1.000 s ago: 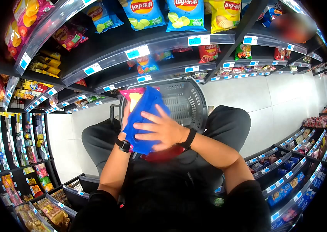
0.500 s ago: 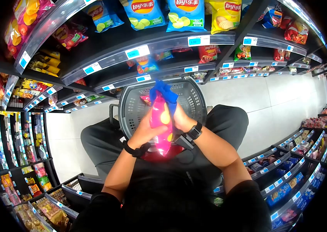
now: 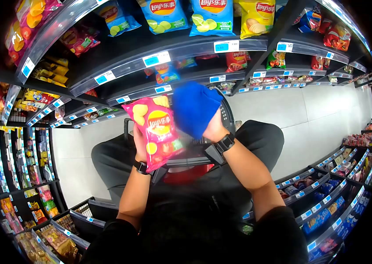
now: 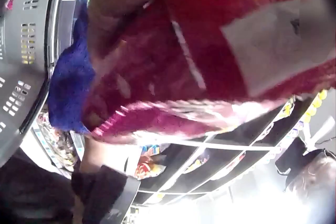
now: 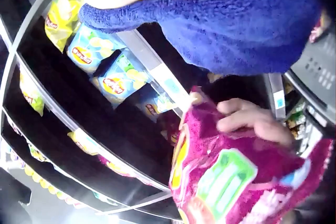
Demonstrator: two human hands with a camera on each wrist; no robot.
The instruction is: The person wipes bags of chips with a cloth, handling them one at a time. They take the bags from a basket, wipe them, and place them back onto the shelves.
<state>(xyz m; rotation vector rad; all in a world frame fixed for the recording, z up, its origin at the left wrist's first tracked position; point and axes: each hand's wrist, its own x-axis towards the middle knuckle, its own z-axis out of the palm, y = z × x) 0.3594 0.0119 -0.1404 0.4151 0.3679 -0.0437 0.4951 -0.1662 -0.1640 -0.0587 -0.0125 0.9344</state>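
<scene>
My left hand (image 3: 139,143) grips a pink Lay's chip bag (image 3: 158,125) by its left side, the printed front facing up. In the right wrist view, fingers (image 5: 252,119) of that hand curl over the edge of the bag. The left wrist view shows the bag's dark back with a pale patch (image 4: 273,45). Just to the right, my right hand (image 3: 216,128) holds a blue cloth (image 3: 195,108), bunched and draped over the fingers. Most of those fingers are hidden by the cloth. Bag and cloth are side by side above a dark grey basket (image 3: 227,115).
Ahead rises a shelf with a clear price rail (image 3: 195,52), carrying blue Lay's bags (image 3: 212,17) and a yellow bag (image 3: 257,18). Low racks of snacks (image 3: 326,215) stand at the right, others at the left. A blurred red thing (image 3: 189,174) lies at the basket's near side.
The cloth lay over the bag under my right hand, then wrapped its far end. Now my right hand holds the cloth off to the right, and the bag has turned face up.
</scene>
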